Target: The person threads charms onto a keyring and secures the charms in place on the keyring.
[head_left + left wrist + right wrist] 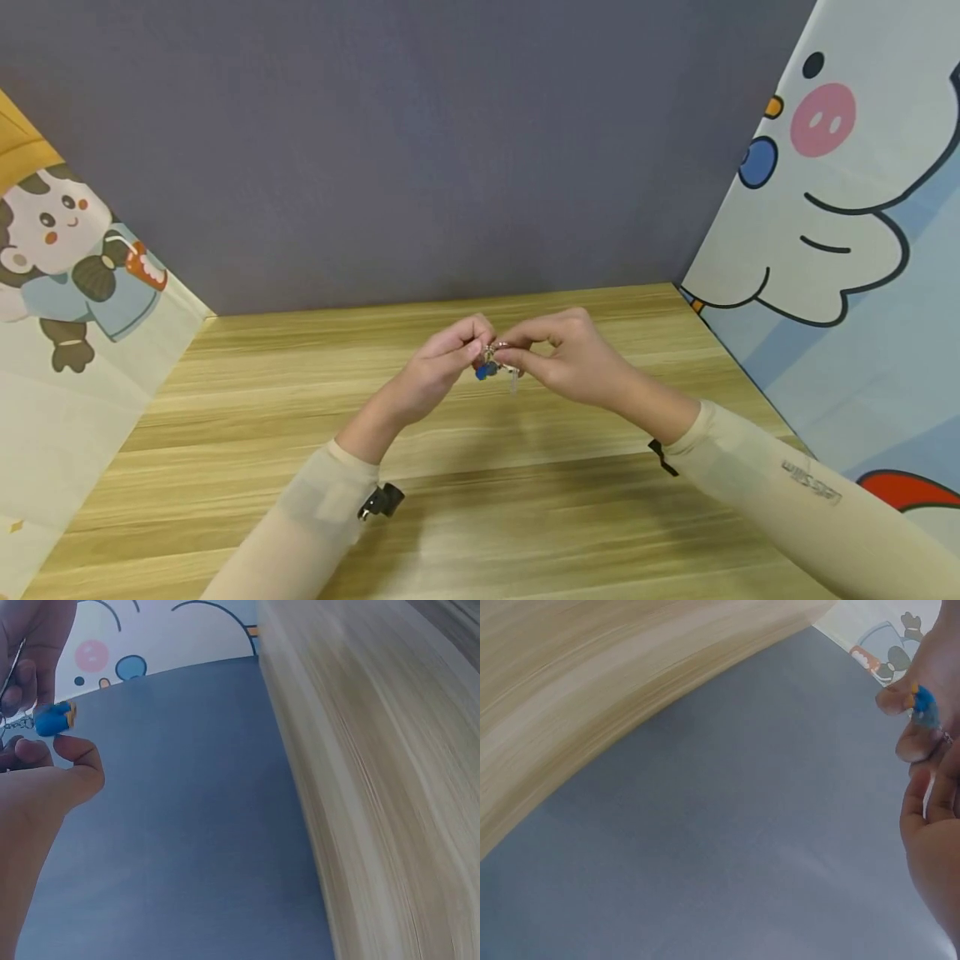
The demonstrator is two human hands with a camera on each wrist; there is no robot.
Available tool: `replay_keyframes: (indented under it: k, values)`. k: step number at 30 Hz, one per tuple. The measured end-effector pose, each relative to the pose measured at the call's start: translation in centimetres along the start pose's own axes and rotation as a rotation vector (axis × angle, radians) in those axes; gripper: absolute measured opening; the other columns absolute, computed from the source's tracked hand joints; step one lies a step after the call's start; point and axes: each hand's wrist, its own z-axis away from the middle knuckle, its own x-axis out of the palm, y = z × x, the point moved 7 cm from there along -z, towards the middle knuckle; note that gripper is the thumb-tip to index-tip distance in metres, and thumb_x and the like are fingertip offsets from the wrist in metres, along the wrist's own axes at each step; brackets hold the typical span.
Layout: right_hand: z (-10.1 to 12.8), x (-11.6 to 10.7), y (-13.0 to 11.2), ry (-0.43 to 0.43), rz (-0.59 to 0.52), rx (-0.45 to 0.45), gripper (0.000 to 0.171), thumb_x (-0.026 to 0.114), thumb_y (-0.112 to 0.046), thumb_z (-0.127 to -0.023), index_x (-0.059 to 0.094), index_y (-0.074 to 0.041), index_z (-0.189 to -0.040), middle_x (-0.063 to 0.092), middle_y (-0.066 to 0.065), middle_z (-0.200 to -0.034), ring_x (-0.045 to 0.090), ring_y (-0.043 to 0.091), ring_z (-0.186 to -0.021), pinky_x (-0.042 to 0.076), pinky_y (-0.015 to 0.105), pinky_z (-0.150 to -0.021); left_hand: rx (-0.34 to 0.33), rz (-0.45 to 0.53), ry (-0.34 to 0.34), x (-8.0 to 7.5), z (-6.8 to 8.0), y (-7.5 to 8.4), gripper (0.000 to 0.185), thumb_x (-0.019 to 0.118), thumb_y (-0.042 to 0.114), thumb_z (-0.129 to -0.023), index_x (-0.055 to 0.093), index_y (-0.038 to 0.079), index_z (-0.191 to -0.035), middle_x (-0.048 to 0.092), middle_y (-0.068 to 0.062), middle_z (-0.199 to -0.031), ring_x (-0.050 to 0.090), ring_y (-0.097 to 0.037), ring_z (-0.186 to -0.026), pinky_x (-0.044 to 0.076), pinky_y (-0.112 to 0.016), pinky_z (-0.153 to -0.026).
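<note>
Both hands meet above the table around a small keychain, with a blue charm (pixel 482 372) dangling below the fingers. My left hand (pixel 431 367) pinches the keychain's metal part between thumb and curled forefinger. From the other side, my right hand (pixel 573 358) pinches its metal end with thumb and forefinger. In the left wrist view the blue charm (pixel 52 720) has a yellow-orange end and joins a thin metal chain (pixel 19 723). The charm (pixel 924 707) also shows beside the left fingers in the right wrist view. Fingers hide much of the metal part.
The wood-grain table (pixel 480 517) lies beneath both hands. A plain grey panel (pixel 420 150) stands along its far edge. Printed cartoon panels flank it, one on the left (pixel 82 400) and one on the right (pixel 847 367). Each forearm wears a dark wrist device.
</note>
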Motion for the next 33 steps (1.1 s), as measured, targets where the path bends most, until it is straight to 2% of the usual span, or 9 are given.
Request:
replay_keyframes:
  k: [5,9,13,17,21,24,29,33]
  values:
    - [0.1,0.0,-0.2,-0.064,0.049,-0.012,0.005,0.082,-0.005,-0.092,0.084,-0.006,-0.097,0.082,0.002,-0.088,0.073,0.006,-0.073,0.057,0.021,-0.064,-0.029,-0.029,-0.008,0.0,0.1,-0.3,0.021,0.033,0.006,-0.106,0.038,-0.008,-0.091,0.038,-0.014,-0.094,0.041,-0.023,-0.092,0.035,-0.035,-0.090]
    - [0.0,0.0,-0.4,-0.125,0.089,-0.049,0.012,0.082,-0.002,-0.091,0.084,-0.008,-0.101,0.083,0.004,-0.095,0.077,0.009,-0.079,0.060,0.021,-0.067,-0.064,-0.035,-0.029,0.0,0.2,-0.5,0.021,0.034,0.008,-0.105,0.040,-0.008,-0.094,0.038,-0.012,-0.093,0.041,-0.022,-0.092,0.036,-0.036,-0.090]
    - [0.0,0.0,-0.3,-0.186,0.090,-0.024,0.012,0.082,-0.002,-0.091,0.084,-0.007,-0.101,0.083,0.003,-0.095,0.076,0.008,-0.079,0.060,0.022,-0.069,-0.090,-0.070,-0.042,0.1,0.3,-0.6,0.021,0.035,0.010,-0.106,0.043,-0.008,-0.097,0.042,-0.009,-0.094,0.043,-0.018,-0.093,0.037,-0.035,-0.090]
    - [0.1,0.1,0.2,-0.248,0.037,0.078,0.008,0.081,-0.005,-0.093,0.084,-0.008,-0.100,0.082,0.000,-0.093,0.073,0.004,-0.076,0.060,0.024,-0.069,-0.084,-0.098,-0.040,0.1,0.3,-0.7,0.020,0.036,0.010,-0.106,0.045,-0.006,-0.098,0.042,-0.005,-0.093,0.044,-0.017,-0.093,0.036,-0.034,-0.090]
    - [0.5,0.3,1.1,-0.300,-0.082,0.259,0.007,0.079,-0.008,-0.096,0.084,-0.010,-0.100,0.082,0.000,-0.090,0.071,0.005,-0.073,0.061,0.026,-0.068,-0.044,-0.104,-0.052,0.3,0.2,-0.6,0.020,0.035,0.010,-0.108,0.045,-0.004,-0.097,0.043,-0.002,-0.093,0.044,-0.016,-0.094,0.037,-0.034,-0.089]
    - [0.7,0.4,1.6,-0.309,-0.149,0.358,0.007,0.077,-0.010,-0.098,0.084,-0.010,-0.101,0.081,-0.001,-0.088,0.072,0.009,-0.071,0.062,0.029,-0.067,-0.007,-0.109,-0.063,0.6,0.1,-0.4,0.022,0.034,0.010,-0.109,0.044,-0.004,-0.097,0.043,-0.002,-0.094,0.044,-0.017,-0.093,0.037,-0.033,-0.089]
    - [1.1,0.4,2.1,-0.314,-0.170,0.444,0.008,0.077,-0.014,-0.099,0.083,-0.012,-0.102,0.080,-0.002,-0.086,0.071,0.013,-0.070,0.059,0.028,-0.065,0.033,-0.134,-0.054,0.8,0.1,-0.2,0.019,0.032,0.008,-0.110,0.042,0.000,-0.095,0.041,-0.004,-0.095,0.043,-0.016,-0.094,0.036,-0.032,-0.088]
    - [1.3,0.4,2.4,-0.308,-0.201,0.511,0.010,0.076,-0.012,-0.099,0.083,-0.009,-0.105,0.080,0.002,-0.087,0.072,0.013,-0.072,0.061,0.029,-0.066,0.039,-0.146,-0.043,0.8,0.1,-0.1,0.019,0.031,0.006,-0.110,0.043,0.003,-0.095,0.042,-0.007,-0.097,0.044,-0.018,-0.096,0.039,-0.031,-0.089]
